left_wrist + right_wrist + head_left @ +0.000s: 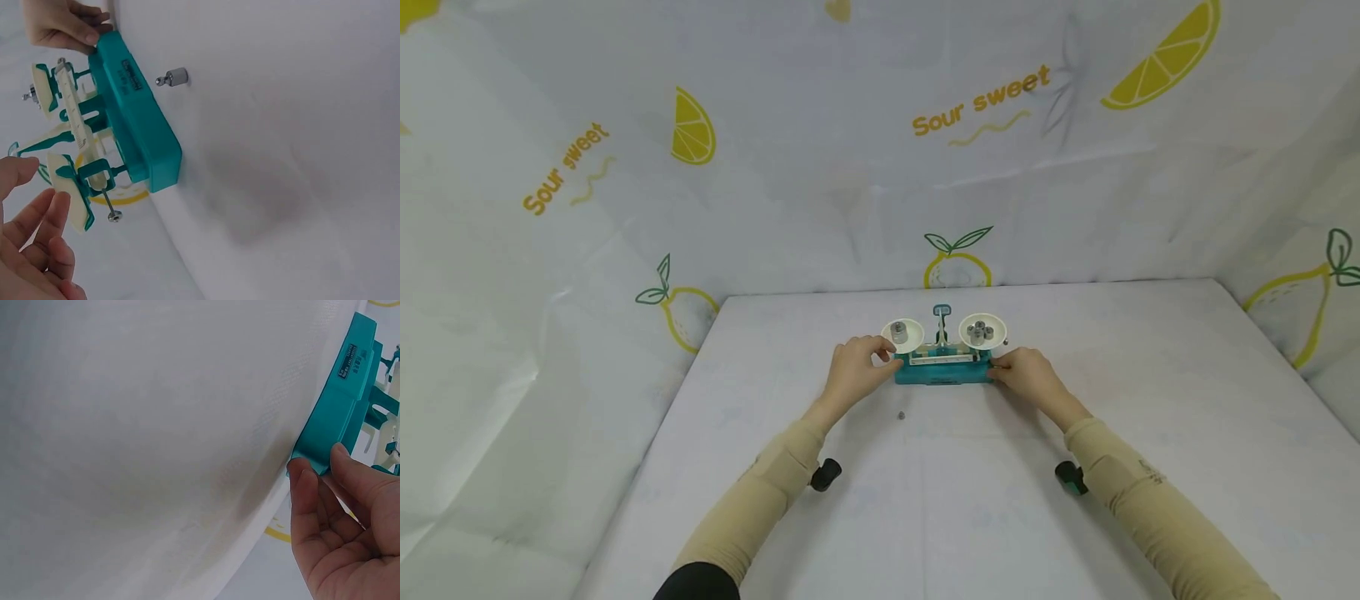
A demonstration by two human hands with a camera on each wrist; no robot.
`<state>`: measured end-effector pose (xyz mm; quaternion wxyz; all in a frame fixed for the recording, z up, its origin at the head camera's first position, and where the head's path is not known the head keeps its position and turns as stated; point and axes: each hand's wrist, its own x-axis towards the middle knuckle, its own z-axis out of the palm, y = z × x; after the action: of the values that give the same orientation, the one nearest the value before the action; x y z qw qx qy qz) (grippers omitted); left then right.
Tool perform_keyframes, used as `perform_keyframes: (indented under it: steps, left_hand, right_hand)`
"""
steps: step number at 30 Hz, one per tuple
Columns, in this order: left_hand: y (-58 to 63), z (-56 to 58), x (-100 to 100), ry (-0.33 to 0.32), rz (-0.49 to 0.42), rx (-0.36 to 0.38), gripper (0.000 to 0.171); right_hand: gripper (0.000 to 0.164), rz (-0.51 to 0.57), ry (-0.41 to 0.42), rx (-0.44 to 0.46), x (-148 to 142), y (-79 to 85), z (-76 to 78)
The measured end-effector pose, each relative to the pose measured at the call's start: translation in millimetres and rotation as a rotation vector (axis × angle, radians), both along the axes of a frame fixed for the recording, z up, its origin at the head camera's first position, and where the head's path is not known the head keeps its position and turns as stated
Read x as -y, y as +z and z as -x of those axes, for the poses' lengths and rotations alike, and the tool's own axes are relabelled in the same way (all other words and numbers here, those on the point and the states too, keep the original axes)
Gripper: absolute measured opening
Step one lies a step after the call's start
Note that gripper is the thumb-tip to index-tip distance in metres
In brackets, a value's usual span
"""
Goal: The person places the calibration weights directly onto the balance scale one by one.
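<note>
A teal balance scale (943, 374) with two cream pans stands on the table. My right hand (350, 519) pinches the right end of its base (331, 419) between thumb and fingers. My left hand (856, 367) is at the left pan (67, 203), its fingertips right at the rim and the thumb apart from them. A metal weight (898, 332) sits on the left pan. Several small metal weights (979, 332) stand together on the right pan (997, 335). One more knobbed weight (178, 77) stands on the table in front of the base.
A white cloth (955, 500) covers the table. Behind it hangs a white sheet (790, 192) printed with lemons and lettering. Black wrist devices (826, 475) stick out inward from both beige sleeves (752, 492).
</note>
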<state>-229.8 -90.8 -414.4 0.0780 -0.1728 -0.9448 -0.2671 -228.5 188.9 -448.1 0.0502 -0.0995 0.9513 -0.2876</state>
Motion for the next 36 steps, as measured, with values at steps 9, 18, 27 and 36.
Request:
perform_keyframes:
  steps: [9, 18, 27, 36]
  left_hand:
    - [-13.6, -12.5, 3, -0.078, -0.071, -0.038, 0.026]
    - [-31.7, -20.3, 9, -0.164, -0.013, 0.137, 0.008]
    - [-41.0, -26.0, 9, -0.173, 0.022, 0.232, 0.007]
    - [-46.5, -26.2, 7, -0.153, 0.05, 0.245, 0.006]
  right_hand:
    - [0.025, -0.004, -0.01, 0.014, 0, 0.6, -0.6]
    - [0.026, -0.021, -0.01, 0.02, 2, 1.6, -1.1]
    - [0.024, 0.003, 0.003, -0.017, 1, 5.9, -4.8]
    - [0.023, -0.012, -0.01, 0.006, 3, 3.2, -2.4]
